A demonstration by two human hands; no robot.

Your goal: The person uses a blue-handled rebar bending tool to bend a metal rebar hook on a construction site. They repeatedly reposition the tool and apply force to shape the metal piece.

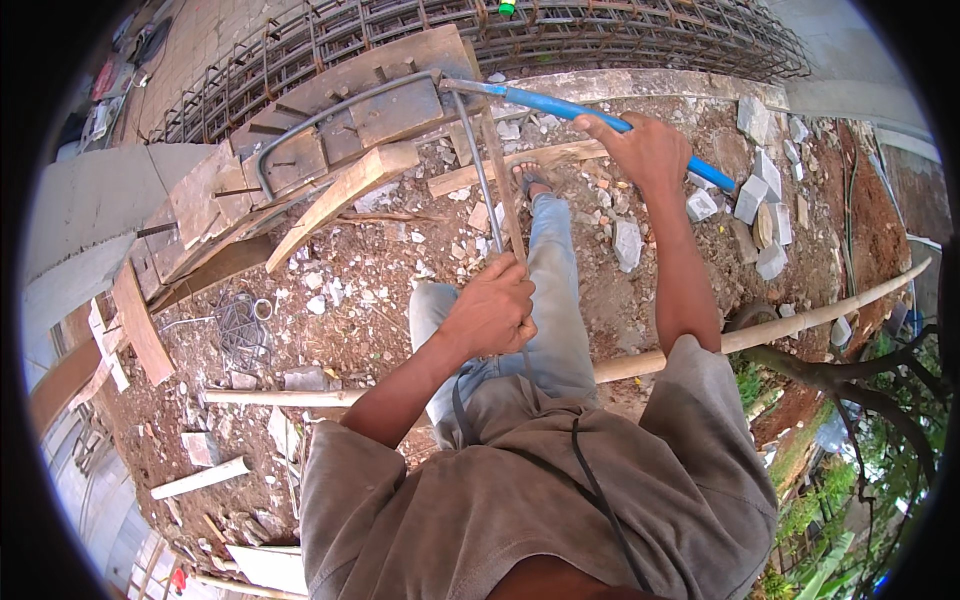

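Note:
My left hand (pixel 492 305) is closed around the lower end of a bent steel rod (pixel 478 165), in front of my legs. From there the rod runs up to a sharp bend at the board's right end, then curves left along the plank. My right hand (pixel 648 152) grips a blue-handled bending bar (pixel 560 107), thumb lying along it. The bar's metal head meets the rod near that bend. Beneath the rod is a thick wooden board (pixel 400 112) with several metal pegs standing in it. A thin brown strip (pixel 505 190) runs beside the rod toward my left hand.
Behind the board lies a long rebar cage (pixel 640 35). Broken concrete blocks (pixel 762 180) and rubble litter the dirt to the right. A long wooden pole (pixel 790 328) crosses near my waist. A loose plank (pixel 340 200) leans by the board; tangled wire (pixel 240 330) lies left.

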